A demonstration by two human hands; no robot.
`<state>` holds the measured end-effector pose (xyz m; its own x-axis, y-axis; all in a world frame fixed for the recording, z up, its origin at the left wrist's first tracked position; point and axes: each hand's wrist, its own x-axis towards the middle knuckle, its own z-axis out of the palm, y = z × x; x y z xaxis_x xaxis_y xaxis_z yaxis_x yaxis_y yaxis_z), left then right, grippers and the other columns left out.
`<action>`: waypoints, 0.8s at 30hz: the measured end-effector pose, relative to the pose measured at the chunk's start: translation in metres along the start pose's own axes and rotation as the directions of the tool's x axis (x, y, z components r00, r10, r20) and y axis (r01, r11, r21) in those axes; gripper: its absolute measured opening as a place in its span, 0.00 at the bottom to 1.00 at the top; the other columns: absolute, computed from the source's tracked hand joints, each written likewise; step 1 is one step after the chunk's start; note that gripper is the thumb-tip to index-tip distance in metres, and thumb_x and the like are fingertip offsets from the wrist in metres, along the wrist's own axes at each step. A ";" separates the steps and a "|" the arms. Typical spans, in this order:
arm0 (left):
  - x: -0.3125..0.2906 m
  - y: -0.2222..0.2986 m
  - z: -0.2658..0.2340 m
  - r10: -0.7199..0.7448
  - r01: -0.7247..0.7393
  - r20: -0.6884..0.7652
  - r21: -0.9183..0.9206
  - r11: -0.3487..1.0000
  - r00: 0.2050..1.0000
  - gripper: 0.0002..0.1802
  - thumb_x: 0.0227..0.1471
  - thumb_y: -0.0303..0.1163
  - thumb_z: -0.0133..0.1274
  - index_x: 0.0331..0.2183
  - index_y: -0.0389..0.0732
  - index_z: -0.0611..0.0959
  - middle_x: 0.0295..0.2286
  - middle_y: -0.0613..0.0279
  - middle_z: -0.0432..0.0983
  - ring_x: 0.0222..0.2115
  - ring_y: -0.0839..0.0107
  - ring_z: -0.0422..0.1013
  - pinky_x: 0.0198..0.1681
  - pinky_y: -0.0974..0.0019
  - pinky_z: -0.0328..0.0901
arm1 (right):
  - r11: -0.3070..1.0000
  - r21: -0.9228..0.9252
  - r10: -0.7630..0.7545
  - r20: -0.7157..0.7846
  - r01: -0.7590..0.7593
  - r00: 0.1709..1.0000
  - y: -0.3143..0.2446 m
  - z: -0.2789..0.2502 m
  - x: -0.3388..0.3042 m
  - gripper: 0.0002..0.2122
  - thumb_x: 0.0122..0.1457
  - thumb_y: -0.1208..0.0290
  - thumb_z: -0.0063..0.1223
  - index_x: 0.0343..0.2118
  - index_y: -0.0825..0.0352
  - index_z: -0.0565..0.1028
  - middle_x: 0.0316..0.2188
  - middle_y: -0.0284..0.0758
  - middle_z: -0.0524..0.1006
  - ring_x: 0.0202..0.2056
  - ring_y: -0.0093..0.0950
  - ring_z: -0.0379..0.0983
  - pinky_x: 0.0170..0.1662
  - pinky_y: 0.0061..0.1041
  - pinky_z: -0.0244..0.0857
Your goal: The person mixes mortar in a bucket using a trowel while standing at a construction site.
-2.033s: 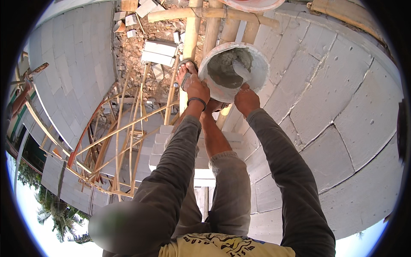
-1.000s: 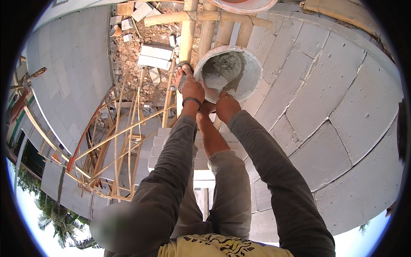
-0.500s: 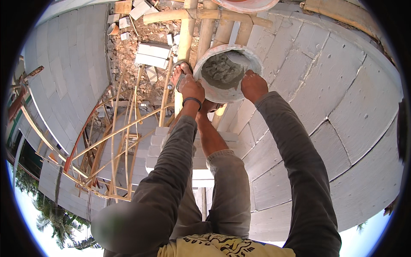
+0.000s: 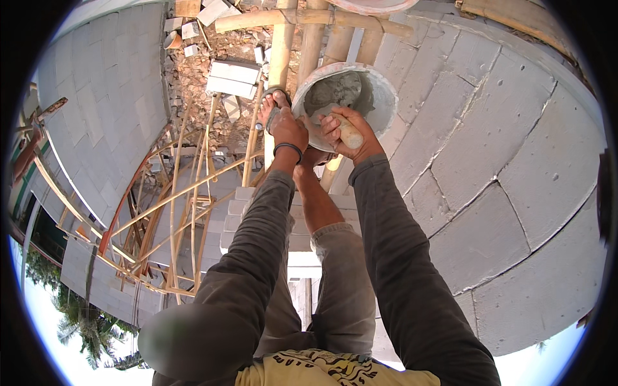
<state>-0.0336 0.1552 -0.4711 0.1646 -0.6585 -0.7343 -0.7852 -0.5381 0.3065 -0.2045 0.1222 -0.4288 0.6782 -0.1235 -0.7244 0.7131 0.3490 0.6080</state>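
A pale bucket (image 4: 386,106) with wet grey mortar (image 4: 325,96) inside stands on the bamboo poles in front of me. My left hand (image 4: 290,132) is closed on the bucket's near left rim. Over the near right side of the bucket, my right hand (image 4: 351,132) wraps round the wooden handle of a trowel (image 4: 351,136), the handle's butt end facing me. The trowel's blade is down among the mortar, and its outline is hard to make out. A sandalled foot (image 4: 275,106) of mine rests on a bamboo pole just left of the bucket.
A wall of large grey blocks (image 4: 479,215) rises on my right, another block wall (image 4: 103,96) on the left. Bamboo scaffold poles (image 4: 281,51) run ahead, with a crosspiece (image 4: 251,24). Below lie rubble, loose white blocks (image 4: 232,79) and thin bamboo framing (image 4: 187,206). Another rim (image 4: 376,6) shows at the top.
My right hand has swung left and inward from the bucket's right rim, and the trowel's handle now shows. The mortar's surface looks different. My left hand stays on the rim.
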 end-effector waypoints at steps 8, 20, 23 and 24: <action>-0.004 0.002 -0.004 0.100 -0.100 -0.109 -0.003 0.995 0.989 0.18 0.46 0.31 0.50 0.38 0.31 0.67 0.33 0.36 0.71 0.36 0.43 0.68 0.42 0.49 0.60 | 0.180 -0.983 -0.536 -0.075 0.027 0.841 -0.014 0.002 -0.025 0.15 0.53 0.71 0.46 0.38 0.80 0.65 0.26 0.43 0.71 0.28 0.34 0.72 0.28 0.29 0.68; -0.002 0.015 -0.033 -0.050 0.054 0.079 -0.043 0.998 0.996 0.34 0.48 0.32 0.49 0.55 0.33 0.58 0.52 0.33 0.57 0.55 0.45 0.53 0.57 0.53 0.49 | -0.493 -0.756 -0.663 0.005 -0.431 0.749 0.034 -0.018 -0.033 0.13 0.49 0.71 0.48 0.33 0.76 0.74 0.37 0.52 0.71 0.40 0.43 0.72 0.41 0.32 0.68; -0.007 0.008 -0.033 -0.003 0.009 0.069 -0.084 0.996 0.998 0.37 0.47 0.30 0.49 0.58 0.35 0.55 0.57 0.35 0.46 0.60 0.46 0.39 0.62 0.53 0.35 | 0.390 -0.914 -0.675 -0.367 -0.112 0.641 0.028 0.035 -0.035 0.15 0.49 0.69 0.48 0.34 0.77 0.74 0.37 0.53 0.72 0.41 0.44 0.71 0.45 0.33 0.66; -0.010 0.011 -0.031 -0.001 0.007 0.080 -0.074 0.997 0.997 0.37 0.47 0.30 0.49 0.57 0.35 0.56 0.57 0.35 0.47 0.60 0.46 0.40 0.62 0.53 0.36 | 0.214 -0.969 -0.719 -0.242 -0.123 0.652 0.019 0.026 -0.016 0.15 0.49 0.69 0.47 0.35 0.78 0.74 0.37 0.53 0.72 0.40 0.44 0.72 0.44 0.34 0.66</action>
<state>-0.0251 0.1396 -0.4419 0.1172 -0.6135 -0.7809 -0.7374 -0.5805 0.3454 -0.1968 0.1069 -0.3975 -0.1133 -0.1067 -0.9878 -0.1029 0.9901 -0.0951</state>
